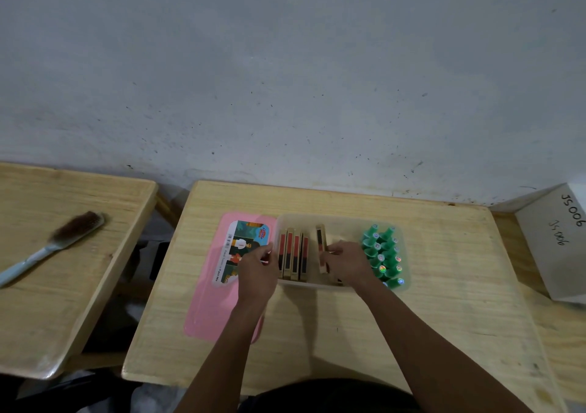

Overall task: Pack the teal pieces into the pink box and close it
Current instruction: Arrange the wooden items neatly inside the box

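Note:
Several teal cone-shaped pieces with shiny round stickers stand packed in the right end of a translucent box on the wooden desk. The box's pink lid, bearing a picture label, lies flat on the desk to the left of the box. My left hand curls at the box's left wall, above the lid; what its fingers grip is hidden. My right hand is inside the box, fingers closed on a slim red-and-gold carton that stands on edge just left of the teal pieces.
Several more slim red-and-gold cartons stand in a row in the box's left half. A second desk on the left carries a brush. A white carton marked JS006 sits at the right. A wall runs behind the desks.

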The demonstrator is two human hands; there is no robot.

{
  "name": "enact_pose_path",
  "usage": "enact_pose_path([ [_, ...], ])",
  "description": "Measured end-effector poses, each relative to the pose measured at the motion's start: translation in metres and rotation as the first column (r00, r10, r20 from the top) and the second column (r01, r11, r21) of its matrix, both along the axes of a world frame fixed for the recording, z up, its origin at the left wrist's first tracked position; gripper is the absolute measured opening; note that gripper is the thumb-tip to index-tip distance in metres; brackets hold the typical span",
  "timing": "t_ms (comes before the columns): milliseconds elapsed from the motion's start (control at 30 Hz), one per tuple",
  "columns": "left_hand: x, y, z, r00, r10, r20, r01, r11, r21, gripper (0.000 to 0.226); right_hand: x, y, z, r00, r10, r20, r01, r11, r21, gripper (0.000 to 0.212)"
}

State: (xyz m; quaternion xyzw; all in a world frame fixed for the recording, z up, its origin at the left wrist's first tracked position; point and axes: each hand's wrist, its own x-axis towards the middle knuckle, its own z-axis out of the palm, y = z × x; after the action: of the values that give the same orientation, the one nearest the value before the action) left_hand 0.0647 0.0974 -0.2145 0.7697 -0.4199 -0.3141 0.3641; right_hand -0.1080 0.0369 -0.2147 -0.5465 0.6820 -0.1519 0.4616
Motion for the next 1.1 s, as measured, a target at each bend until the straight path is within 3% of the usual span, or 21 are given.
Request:
enact_pose_path([
  [300,-0.002,0.000,0.004,1.000,-0.010,0.007,0.010,1.000,-0.011,0.028,0.012,-0.002,0.003,1.000,0.011,0.025,-0.013,0.995,0.101,0.017],
  [467,-0.002,0.000,0.005,1.000,0.000,-0.007,0.000,1.000,-0.001,0.029,0.013,-0.003,0.003,0.979,-0.089,0.181,0.059,0.984,0.168,0.026],
  [833,-0.002,0.001,0.004,1.000,-0.007,0.027,0.007,1.000,-0.001,0.028,-0.015,-0.003,0.022,0.972,-0.156,0.176,0.189,0.962,-0.195,0.050],
  [933,-0.003,0.000,0.003,1.000,-0.006,0.031,0.006,1.000,-0.005,0.028,-0.019,-0.005,0.031,0.984,-0.096,0.153,0.127,0.969,-0.210,0.050],
  [1100,-0.003,0.001,0.003,1.000,-0.002,0.023,0.002,1.000,-0.005,0.028,-0.012,-0.017,0.030,0.990,0.129,0.058,-0.124,0.989,-0.075,0.055],
])
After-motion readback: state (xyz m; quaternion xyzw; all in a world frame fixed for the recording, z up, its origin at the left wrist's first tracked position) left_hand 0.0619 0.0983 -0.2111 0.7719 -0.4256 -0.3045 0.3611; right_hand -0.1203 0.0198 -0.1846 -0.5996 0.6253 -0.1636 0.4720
